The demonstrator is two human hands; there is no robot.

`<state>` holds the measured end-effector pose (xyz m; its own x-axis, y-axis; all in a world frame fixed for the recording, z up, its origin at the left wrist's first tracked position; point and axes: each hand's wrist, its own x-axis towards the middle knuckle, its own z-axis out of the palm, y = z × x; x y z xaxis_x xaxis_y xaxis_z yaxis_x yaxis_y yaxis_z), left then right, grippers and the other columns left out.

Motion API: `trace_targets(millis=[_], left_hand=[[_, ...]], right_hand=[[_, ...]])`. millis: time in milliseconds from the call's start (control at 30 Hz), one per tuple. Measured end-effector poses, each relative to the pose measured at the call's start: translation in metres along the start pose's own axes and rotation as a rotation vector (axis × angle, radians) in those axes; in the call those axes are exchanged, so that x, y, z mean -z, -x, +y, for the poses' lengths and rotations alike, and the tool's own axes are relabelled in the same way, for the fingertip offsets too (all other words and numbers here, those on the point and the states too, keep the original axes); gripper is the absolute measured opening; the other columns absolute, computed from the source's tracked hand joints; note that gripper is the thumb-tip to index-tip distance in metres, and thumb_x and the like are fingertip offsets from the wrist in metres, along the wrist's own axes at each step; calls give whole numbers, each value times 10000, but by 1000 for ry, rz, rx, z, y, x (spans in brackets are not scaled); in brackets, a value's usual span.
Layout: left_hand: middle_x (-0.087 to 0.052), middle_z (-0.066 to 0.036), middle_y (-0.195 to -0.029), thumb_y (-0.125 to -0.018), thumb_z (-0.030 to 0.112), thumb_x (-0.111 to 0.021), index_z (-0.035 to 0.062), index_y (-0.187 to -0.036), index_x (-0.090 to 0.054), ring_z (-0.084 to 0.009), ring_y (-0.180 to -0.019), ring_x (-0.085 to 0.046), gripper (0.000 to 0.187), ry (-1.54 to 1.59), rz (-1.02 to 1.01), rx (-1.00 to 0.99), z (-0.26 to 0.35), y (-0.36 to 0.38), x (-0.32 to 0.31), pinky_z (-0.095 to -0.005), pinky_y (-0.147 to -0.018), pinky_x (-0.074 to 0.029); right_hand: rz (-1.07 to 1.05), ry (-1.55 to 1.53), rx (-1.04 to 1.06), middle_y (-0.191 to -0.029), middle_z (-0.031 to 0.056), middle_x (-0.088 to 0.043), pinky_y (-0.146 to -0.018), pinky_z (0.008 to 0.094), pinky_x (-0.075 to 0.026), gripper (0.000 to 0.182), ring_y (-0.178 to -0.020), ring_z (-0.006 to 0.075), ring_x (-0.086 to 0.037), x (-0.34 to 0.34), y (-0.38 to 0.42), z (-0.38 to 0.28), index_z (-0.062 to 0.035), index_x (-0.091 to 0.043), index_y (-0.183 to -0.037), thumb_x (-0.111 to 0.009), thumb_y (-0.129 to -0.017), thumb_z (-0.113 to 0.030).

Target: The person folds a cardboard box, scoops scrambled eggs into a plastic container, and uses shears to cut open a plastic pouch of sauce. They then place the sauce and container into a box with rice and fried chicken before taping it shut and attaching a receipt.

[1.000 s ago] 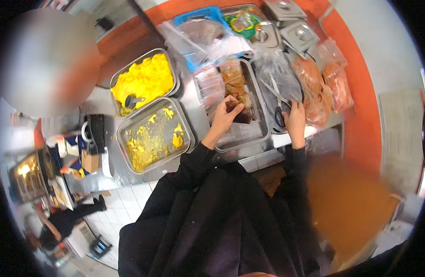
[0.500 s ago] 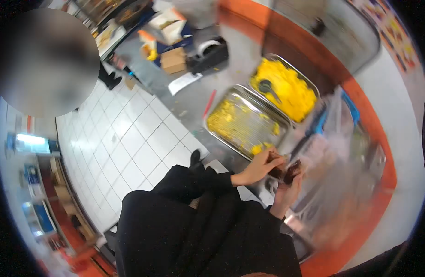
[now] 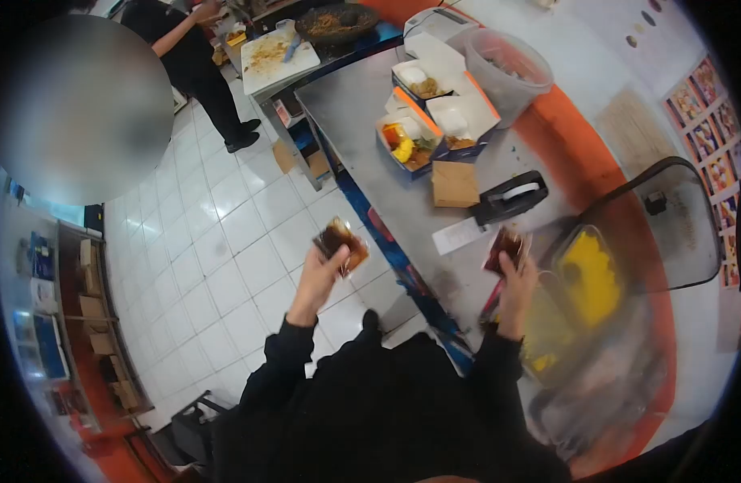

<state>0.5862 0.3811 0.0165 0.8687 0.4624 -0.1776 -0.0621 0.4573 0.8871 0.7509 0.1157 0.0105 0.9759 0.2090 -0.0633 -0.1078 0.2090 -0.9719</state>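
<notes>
My left hand (image 3: 312, 283) grips a clear sauce packet (image 3: 343, 246) with dark brown sauce, held up over the tiled floor left of the counter. In my right hand (image 3: 516, 295) is another sauce packet (image 3: 505, 249), dark red-brown, above the counter beside a white paper slip (image 3: 458, 237). Beyond the hands stand food boxes: one with white rice (image 3: 423, 79), one with yellow and green food (image 3: 408, 138), and a third (image 3: 465, 119). A brown paper packet (image 3: 455, 184) and a black tape dispenser (image 3: 511, 199) lie nearer.
Right of my right hand are a metal tray of yellow food (image 3: 589, 276) and blurred clear plastic bags (image 3: 600, 406). A clear tub (image 3: 509, 74) stands behind the boxes. Across the aisle are a cutting board (image 3: 278, 63), a wok (image 3: 336, 24) and a person in black (image 3: 203, 76).
My hands were close together near the metal pan, holding dark packets. Now they are apart, one packet in each, with the left hand farther left. The view has turned toward the food boxes.
</notes>
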Motion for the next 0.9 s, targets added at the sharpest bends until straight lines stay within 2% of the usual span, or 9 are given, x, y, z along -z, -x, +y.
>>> trace_targets(millis=[167, 300, 367, 400, 567, 633, 767, 833, 900], left_hand=[[-597, -77, -932, -786, 84, -610, -17, -993, -533, -145, -848, -571, 243, -470, 30, -280, 71, -155, 59, -277, -748, -460], [-627, -108, -826, -751, 67, -610, 1, -959, -557, -185, -805, -611, 225, -922, 95, -742, 114, -313, 31, -267, -705, -453], [-604, -131, -841, -782, 90, -579, -5, -986, -530, -198, -782, -603, 231, -966, -144, -672, 119, -387, 9, -293, -704, -456], [-608, -135, -827, -771, 79, -571, 10, -966, -540, -240, -772, -600, 209, -1078, -236, -803, 118, -419, -3, -318, -693, -457], [-614, -119, -814, -721, 60, -565, 81, -915, -592, -277, -765, -593, 196, -1537, -533, -831, 80, -525, -58, -399, -653, -441], [-625, -83, -812, -718, 101, -578, 113, -915, -607, -282, -805, -584, 200, -1672, -671, -1022, 55, -562, -74, -414, -673, -434], [-631, -79, -866, -744, 134, -577, 136, -989, -589, -283, -831, -585, 245, -1441, -793, -1013, 14, -612, -77, -417, -714, -444], [-627, -98, -895, -758, 113, -568, 101, -1028, -569, -288, -819, -592, 270, -1669, -821, -871, 44, -592, -91, -394, -681, -465], [-628, -107, -872, -790, 79, -538, 56, -996, -572, -303, -760, -598, 210, -1321, -734, -895, 72, -552, -90, -373, -616, -470]], right_hand=[[-204, 600, 335, -881, 57, -612, -711, 229, -442, 236, -811, 85, -556, -76, -134, -5, 46, -564, -998, -590, -777, -33], [-29, 957, 618, -943, 164, -608, -732, 279, -455, 294, -835, 268, -604, -157, -241, -17, 27, -552, -1023, -606, -747, -62], [-27, 1365, 702, -986, 196, -584, -743, 312, -458, 300, -872, 353, -564, -164, -283, 5, 29, -559, -1007, -619, -732, -78], [-10, 1192, 866, -1000, 187, -585, -755, 308, -455, 314, -906, 318, -574, -163, -290, 11, 18, -559, -1029, -625, -737, -76], [163, 872, 383, -891, 176, -620, -711, 310, -473, 309, -783, 272, -617, -149, -215, -7, -30, -583, -1037, -629, -751, -137], [356, 823, 345, -830, 145, -638, -678, 297, -478, 248, -735, 208, -631, -125, -187, 15, -26, -596, -1009, -605, -773, -104], [625, 939, 138, -805, 131, -641, -657, 279, -485, 207, -727, 174, -632, -105, -128, 26, -20, -600, -988, -579, -785, -59], [749, 974, -90, -771, 125, -637, -636, 272, -492, 189, -709, 169, -634, -97, -93, 37, -10, -603, -967, -575, -785, -53], [910, 946, -62, -743, 110, -631, -593, 264, -491, 171, -678, 172, -628, -68, -56, 77, -28, -612, -937, -578, -793, -113]])
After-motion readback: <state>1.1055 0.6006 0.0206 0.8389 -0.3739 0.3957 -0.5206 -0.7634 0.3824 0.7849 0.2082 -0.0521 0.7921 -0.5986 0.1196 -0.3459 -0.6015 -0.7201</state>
